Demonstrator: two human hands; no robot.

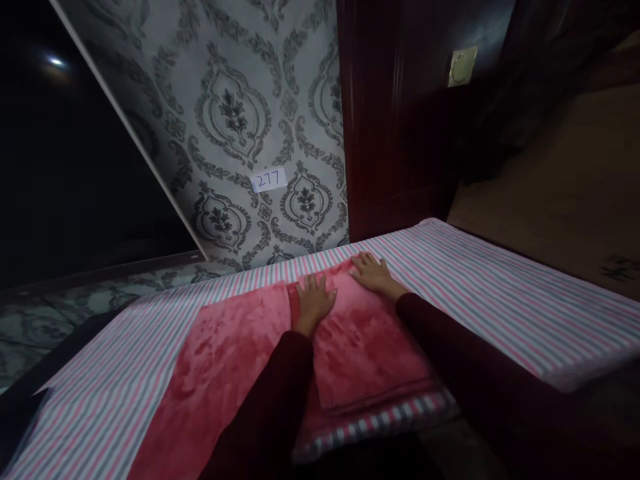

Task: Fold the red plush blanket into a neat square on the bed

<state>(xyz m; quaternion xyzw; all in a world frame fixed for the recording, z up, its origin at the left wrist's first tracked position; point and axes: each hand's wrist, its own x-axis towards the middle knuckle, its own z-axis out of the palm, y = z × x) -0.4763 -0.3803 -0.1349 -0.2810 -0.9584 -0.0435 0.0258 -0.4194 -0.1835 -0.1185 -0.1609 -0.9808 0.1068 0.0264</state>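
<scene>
We have both hands down on a red plush blanket (360, 353), close together near its far end. Our left hand (314, 303) lies flat across the blanket's folded edge, palm down, its fingers (313, 287) open and spread. Our right hand (375, 275) lies just beside it, turned inward, palm down on the top layer, with its fingers (361, 264) also open and gripping nothing. Dark red sleeves (265, 407) cover both forearms. The blanket forms a thick folded part under our right hand, with a flatter layer running toward us on the left. Beneath it lies a striped sheet (505, 307) in pink, grey and white; we cannot tell what it is spread over. Beyond the sheet's far edge rises a wall of grey patterned wallpaper (235, 113) with a small white label (269, 179) reading 277. To the right of that stands a dark red wooden panel (395, 113) with a round brass plate (463, 67).
</scene>
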